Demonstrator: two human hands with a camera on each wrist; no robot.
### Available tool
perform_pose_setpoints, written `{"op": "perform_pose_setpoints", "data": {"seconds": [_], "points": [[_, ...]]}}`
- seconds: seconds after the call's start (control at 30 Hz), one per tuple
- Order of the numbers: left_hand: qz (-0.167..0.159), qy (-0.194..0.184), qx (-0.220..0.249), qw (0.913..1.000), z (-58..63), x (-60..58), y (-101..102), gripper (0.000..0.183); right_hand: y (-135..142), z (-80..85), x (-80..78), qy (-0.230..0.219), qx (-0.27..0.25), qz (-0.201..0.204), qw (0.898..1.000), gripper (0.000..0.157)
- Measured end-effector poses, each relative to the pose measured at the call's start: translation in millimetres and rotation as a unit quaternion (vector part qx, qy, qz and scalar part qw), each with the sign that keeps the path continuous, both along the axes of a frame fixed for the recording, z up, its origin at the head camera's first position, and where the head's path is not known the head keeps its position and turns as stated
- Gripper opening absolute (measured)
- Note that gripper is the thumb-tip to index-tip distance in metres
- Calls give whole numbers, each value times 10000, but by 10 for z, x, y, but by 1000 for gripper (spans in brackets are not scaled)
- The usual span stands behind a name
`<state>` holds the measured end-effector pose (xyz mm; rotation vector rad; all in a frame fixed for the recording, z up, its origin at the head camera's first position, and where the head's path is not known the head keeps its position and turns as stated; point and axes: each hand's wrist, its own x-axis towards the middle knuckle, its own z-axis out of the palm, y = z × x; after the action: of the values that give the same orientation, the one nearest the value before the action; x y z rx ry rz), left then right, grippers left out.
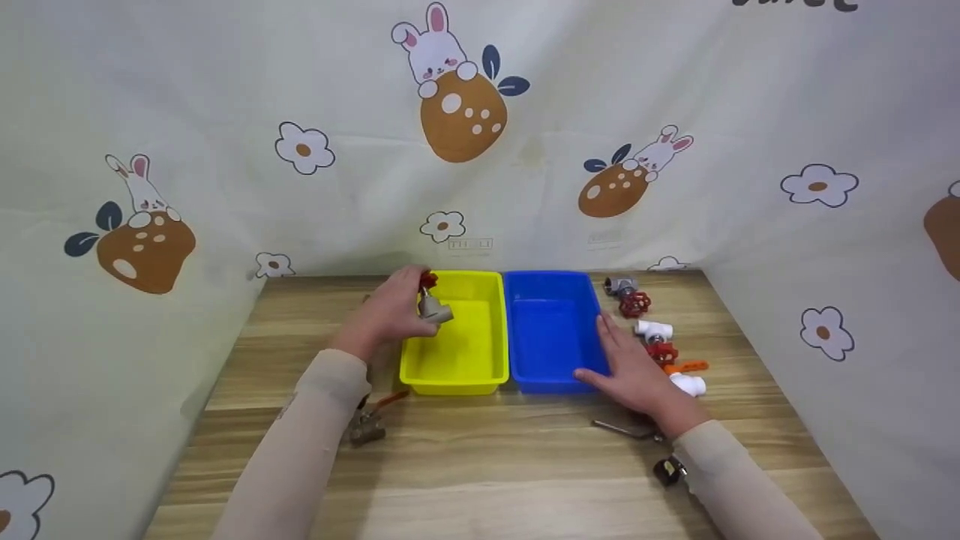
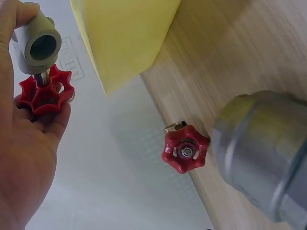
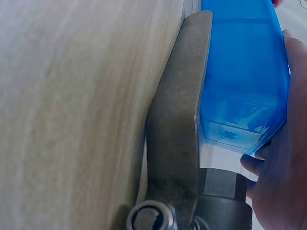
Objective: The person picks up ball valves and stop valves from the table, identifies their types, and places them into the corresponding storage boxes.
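Observation:
My left hand (image 1: 386, 311) grips a grey valve (image 1: 435, 309) with a red handwheel over the left side of the yellow bin (image 1: 457, 360). In the left wrist view the grey valve (image 2: 38, 48) shows its open socket, with the fingers around its body and the red wheel (image 2: 45, 93). My right hand (image 1: 634, 367) rests at the right rim of the blue bin (image 1: 551, 337), fingers extended along it and thumb spread toward the near corner. The right wrist view shows that hand (image 3: 288, 158) beside the bin's wall (image 3: 244, 72).
Right of the blue bin lie a metal valve (image 1: 621, 286) with a red wheel, white valves (image 1: 686, 384), and a long-levered valve (image 1: 622, 429). An orange-handled valve (image 1: 367, 429) lies front left. Behind the left forearm stands another red-wheeled valve (image 2: 186, 149).

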<state>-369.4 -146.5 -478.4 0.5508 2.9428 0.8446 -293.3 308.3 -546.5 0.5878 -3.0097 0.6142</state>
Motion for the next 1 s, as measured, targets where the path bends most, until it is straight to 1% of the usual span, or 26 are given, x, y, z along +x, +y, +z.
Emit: {"op": "perform_pose_setpoints", "data": {"seconds": [0.13, 0.37, 0.57, 0.67, 0.8, 0.9, 1.0], "points": [[-40, -82, -9, 10000, 33, -19, 57, 112, -3, -8, -6, 73, -29, 18, 10000, 118], [-297, -80, -19, 9995, 72, -76, 150, 111, 9, -28, -13, 89, -91, 32, 9999, 117], [-285, -150, -148, 9994, 110, -106, 237, 109, 10, -13, -5, 77, -75, 8, 9999, 117], [-273, -224, -140, 9993, 132, -115, 286, 109, 8, -10, -6, 61, -35, -1, 10000, 118], [-332, -220, -124, 9991, 168, -129, 343, 109, 5, -10, -7, 61, 6, 18, 10000, 117], [-439, -180, -176, 9987, 199, -146, 385, 106, 4, -6, -8, 38, 7, 16, 10000, 117], [-500, -229, -270, 9981, 225, -162, 424, 101, 2, -4, -7, 19, 8, 21, 10000, 117]]}}
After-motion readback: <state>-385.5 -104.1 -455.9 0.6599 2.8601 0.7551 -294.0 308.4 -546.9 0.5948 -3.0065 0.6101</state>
